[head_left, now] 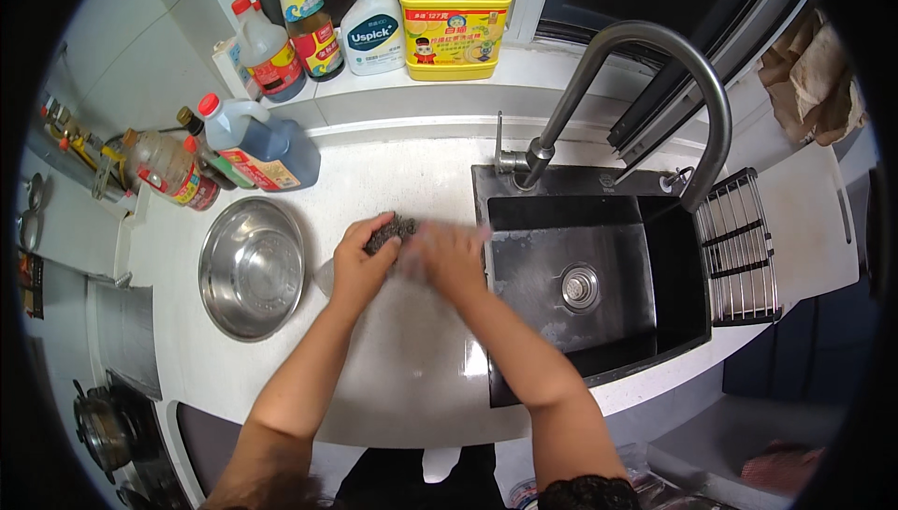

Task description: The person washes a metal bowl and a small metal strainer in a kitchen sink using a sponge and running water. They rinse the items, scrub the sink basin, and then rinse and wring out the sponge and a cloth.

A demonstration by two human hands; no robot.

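Over the white counter, to the left of the sink, my two hands are close together. My left hand (359, 262) is closed, thumb and fingers around a dark grey, coarse clump (394, 230) that looks like a steel wool scourer. Right beside it, my right hand (449, 259) is smeared by motion; its fingers cannot be made out, nor whether it grips the clump. A pale, see-through thing (323, 278) shows partly beside my left wrist, its kind unclear. To the left of my left hand stands a round stainless steel bowl (213, 271).
A black sink (599, 360) with a tall curved faucet (720, 108) lies at the right, a wire rack (744, 257) on its far side. Sauce bottles (267, 154) stand at the back left. On the ledge are a spray bottle (372, 28) and a yellow jug (456, 19).
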